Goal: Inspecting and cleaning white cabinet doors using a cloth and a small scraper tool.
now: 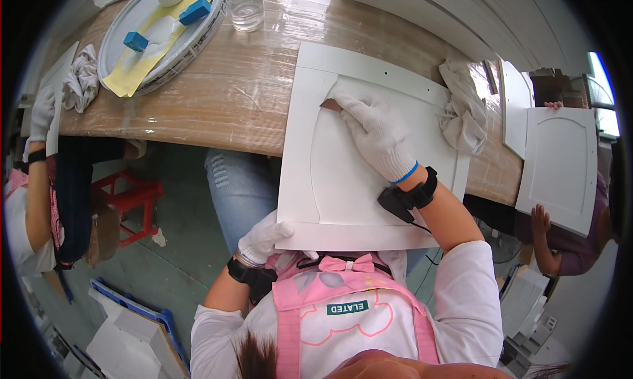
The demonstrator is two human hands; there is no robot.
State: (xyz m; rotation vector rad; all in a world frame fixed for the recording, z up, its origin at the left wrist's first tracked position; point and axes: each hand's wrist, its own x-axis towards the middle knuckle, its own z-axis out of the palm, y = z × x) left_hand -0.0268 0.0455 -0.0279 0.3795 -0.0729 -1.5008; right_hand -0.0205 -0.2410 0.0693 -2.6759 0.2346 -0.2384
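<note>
A white cabinet door panel [362, 198] with a raised frame and a curved inner edge lies tilted over the near side of the wrapped table, its near end above my lap. My left hand [264, 237], in a white knit glove, grips the panel's near left corner, with the thumb on top and the other fingers partly hidden underneath. In my gloved right hand [377, 132] is a small folded piece of brown sandpaper [331, 105]. The fingers press it against the inner edge of the frame near the far left corner.
A white rag [464, 109] lies beside the panel. Far left, a round lid [109, 53] carries yellow paper and blue blocks [136, 41] near a clear cup [246, 13]. Co-workers hold panels [559, 161] on both sides. A red stool [132, 198] stands left.
</note>
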